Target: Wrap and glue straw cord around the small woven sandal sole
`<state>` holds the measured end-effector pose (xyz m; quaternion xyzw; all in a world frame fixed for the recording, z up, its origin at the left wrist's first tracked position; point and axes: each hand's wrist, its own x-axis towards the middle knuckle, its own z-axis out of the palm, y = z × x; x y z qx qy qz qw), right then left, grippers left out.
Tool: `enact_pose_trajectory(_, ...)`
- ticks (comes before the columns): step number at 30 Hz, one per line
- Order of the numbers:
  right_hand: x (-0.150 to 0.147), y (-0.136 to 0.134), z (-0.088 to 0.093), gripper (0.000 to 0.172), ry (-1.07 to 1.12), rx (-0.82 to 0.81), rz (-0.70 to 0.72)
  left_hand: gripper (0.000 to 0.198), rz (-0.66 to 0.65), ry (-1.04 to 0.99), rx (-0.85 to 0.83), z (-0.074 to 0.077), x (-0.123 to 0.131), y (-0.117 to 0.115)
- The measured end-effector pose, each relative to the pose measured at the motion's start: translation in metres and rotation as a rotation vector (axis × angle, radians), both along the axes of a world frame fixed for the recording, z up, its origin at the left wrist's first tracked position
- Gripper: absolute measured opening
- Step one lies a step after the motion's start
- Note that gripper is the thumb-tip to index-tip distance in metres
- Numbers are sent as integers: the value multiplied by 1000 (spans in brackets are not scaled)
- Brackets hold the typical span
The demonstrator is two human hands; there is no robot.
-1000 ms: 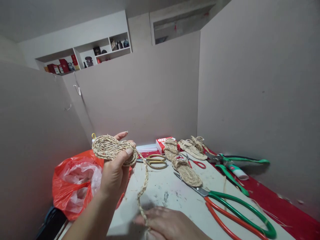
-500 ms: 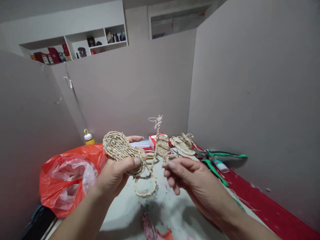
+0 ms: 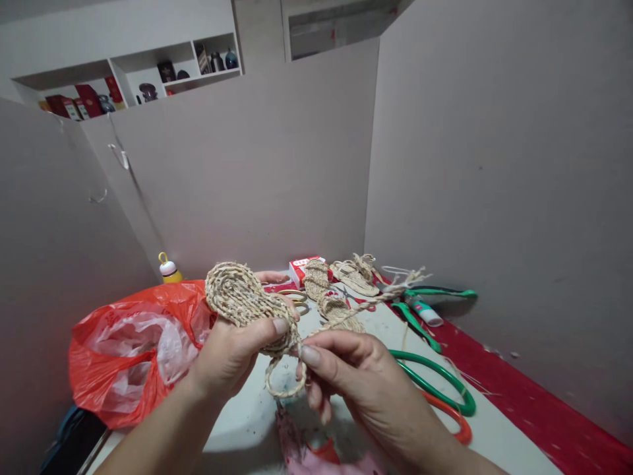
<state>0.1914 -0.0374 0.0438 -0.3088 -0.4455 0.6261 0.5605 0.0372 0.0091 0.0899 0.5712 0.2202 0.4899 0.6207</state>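
Observation:
My left hand (image 3: 247, 349) grips a woven straw sole (image 3: 237, 290), made of braided cord coiled in close rows, with the thumb pressed on its near end. From that end hangs a small loop of the braided straw cord (image 3: 285, 393). My right hand (image 3: 346, 366) pinches the cord between thumb and forefinger, right beside the sole's near end. The cord's tail runs up and to the right past my fingers to a frayed tip (image 3: 418, 277). Where exactly the cord joins the sole is hidden by my fingertips.
An orange plastic bag (image 3: 113, 356) lies at the left, with a yellow bottle (image 3: 171, 269) behind it. Woven straw pieces (image 3: 316, 278), red-handled scissors (image 3: 357, 303), green-handled pliers (image 3: 418, 326), a white tube (image 3: 428, 314) and a green ring-shaped handle (image 3: 462, 399) lie at the back and right.
My right hand has moved left to the sole's near end and now pinches the cord there. The cord's tail, upright before, now slants off to the right. The camera view has shifted slightly.

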Motion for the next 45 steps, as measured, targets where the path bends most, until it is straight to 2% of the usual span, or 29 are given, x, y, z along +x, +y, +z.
enact_pose_trajectory(5,-5,-1,-1,30,31,16,-67,50,91,56,24,-7,1,-1)
enact_pose_trajectory(10,-10,0,-2,28,89,4,-106,42,213,108,116,-14,3,-3)
enact_pose_trajectory(17,-12,0,-2,28,135,-23,-123,33,340,122,178,-20,10,-8)
enact_pose_trajectory(23,-14,1,-4,22,85,4,-188,26,391,151,227,-22,12,-8)
enact_pose_trajectory(28,-14,1,-4,21,172,-58,-95,20,440,208,307,-27,14,-8)
enact_pose_trajectory(34,-13,3,-7,19,165,-31,-109,12,489,278,368,-32,16,-9)
enact_pose_trajectory(39,-15,3,-6,17,156,-8,-79,15,523,221,336,-35,19,-12)
enact_pose_trajectory(45,-14,5,-3,22,160,-26,-112,21,541,231,325,-40,22,-13)
